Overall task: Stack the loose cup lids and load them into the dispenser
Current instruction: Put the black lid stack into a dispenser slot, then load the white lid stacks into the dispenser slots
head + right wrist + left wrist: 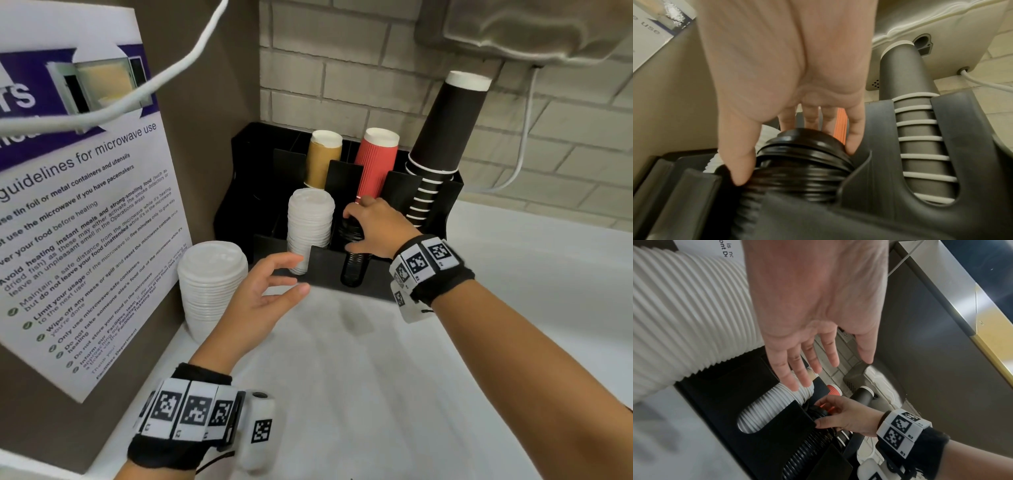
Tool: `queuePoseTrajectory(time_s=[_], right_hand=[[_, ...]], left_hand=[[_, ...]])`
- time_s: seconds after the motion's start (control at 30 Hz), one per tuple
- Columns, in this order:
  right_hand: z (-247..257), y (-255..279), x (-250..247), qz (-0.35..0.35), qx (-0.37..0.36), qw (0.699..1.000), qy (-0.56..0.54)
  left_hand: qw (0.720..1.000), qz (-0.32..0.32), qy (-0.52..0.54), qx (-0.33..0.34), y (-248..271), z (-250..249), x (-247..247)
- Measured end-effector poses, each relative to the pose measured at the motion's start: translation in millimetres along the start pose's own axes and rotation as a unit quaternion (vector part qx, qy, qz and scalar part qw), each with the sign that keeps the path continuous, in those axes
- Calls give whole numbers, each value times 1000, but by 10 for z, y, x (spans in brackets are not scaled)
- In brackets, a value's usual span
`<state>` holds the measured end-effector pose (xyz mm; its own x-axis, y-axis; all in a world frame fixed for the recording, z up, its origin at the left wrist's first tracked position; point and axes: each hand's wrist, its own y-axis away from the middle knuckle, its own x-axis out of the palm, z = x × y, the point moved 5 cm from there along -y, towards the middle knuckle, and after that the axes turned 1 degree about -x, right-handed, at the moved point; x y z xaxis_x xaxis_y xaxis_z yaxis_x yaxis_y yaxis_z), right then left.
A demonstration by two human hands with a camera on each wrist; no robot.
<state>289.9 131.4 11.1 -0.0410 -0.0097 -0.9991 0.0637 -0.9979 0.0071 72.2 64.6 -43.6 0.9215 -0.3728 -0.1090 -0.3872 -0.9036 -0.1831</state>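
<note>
Head view: your right hand [368, 229] pinches the black lids [352, 228] by the rim, seating them in the dispenser [329, 265] slot. Left hand [260, 301] hovers spread, empty, beside the counter's loose white lid stack [214, 284].

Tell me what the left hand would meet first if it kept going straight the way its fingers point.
Probably the white lid stack in the dispenser: the left hand is open, fingers aimed at its lower part behind the black dispenser front wall. Depth is unclear, so that wall's edge might come first.
</note>
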Motion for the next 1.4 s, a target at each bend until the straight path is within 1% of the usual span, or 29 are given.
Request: queuePoseTrajectory(time_s=[0.13,0.37,0.6,0.63,0.67,0.7,0.73,0.77,0.8,0.83,0.87,0.9,0.93,0.97,1.0,1.07,1.1,1.13,1.17,1.23,1.33,1.4], right_hand=[[-2,32,36,-23,1,1000,-7],[58,65,52,-55,0,998,38],[107,131,33,-63,11,997,52],[134,160,7,-81,13,995,57],[180,194,-27,-114,7,992,54],[254,237,-58,-157,-11,987,28],[347,279,-76,-193,-39,980,-26],[459,303,-67,-209,-69,970,-101],[584,291,-4,-188,-92,961,-180],[727,259,106,-134,-108,954,-245],[881,221,261,-56,-113,946,-299],[1023,187,435,30,-107,931,-348],[1143,160,602,101,-92,913,-385],[1236,138,744,146,-79,899,-406],[1311,119,849,168,-73,890,-417],[1436,82,999,188,-64,872,-448],[1494,66,1051,192,-59,858,-472],[1552,48,1095,195,-51,844,-497],[1608,38,1125,197,-44,832,-517],[1696,12,1175,201,-46,821,-533],[1716,-7,1184,197,-62,828,-522],[1619,0,1149,172,-62,836,-518]], left_hand=[[1000,1,-3,-2,-1,10,8],[1000,2,-8,-3,-2,27,3],[1000,11,-21,9,9,-80,17],[999,17,-27,18,-3,-144,22],[999,25,-36,30,-25,-224,23],[997,34,-49,44,-55,-312,18],[995,41,-67,59,-92,-403,2],[992,45,-94,74,-137,-489,-26],[986,42,-131,90,-186,-567,-69],[978,33,-180,105,-240,-635,-122],[966,20,-234,110,-294,-692,-175],[951,10,-291,102,-344,-724,-226],[934,8,-349,77,-386,-722,-270],[913,12,-406,35,-417,-686,-312],[888,23,-458,-18,-428,-627,-357],[842,43,-526,-111,-398,-503,-455],[828,42,-541,-140,-371,-461,-499],[820,37,-548,-159,-343,-435,-535],[817,33,-550,-169,-317,-416,-560],[815,30,-550,-178,-283,-401,-581],[815,35,-549,-183,-263,-410,-563],[824,39,-537,-176,-268,-421,-523]])
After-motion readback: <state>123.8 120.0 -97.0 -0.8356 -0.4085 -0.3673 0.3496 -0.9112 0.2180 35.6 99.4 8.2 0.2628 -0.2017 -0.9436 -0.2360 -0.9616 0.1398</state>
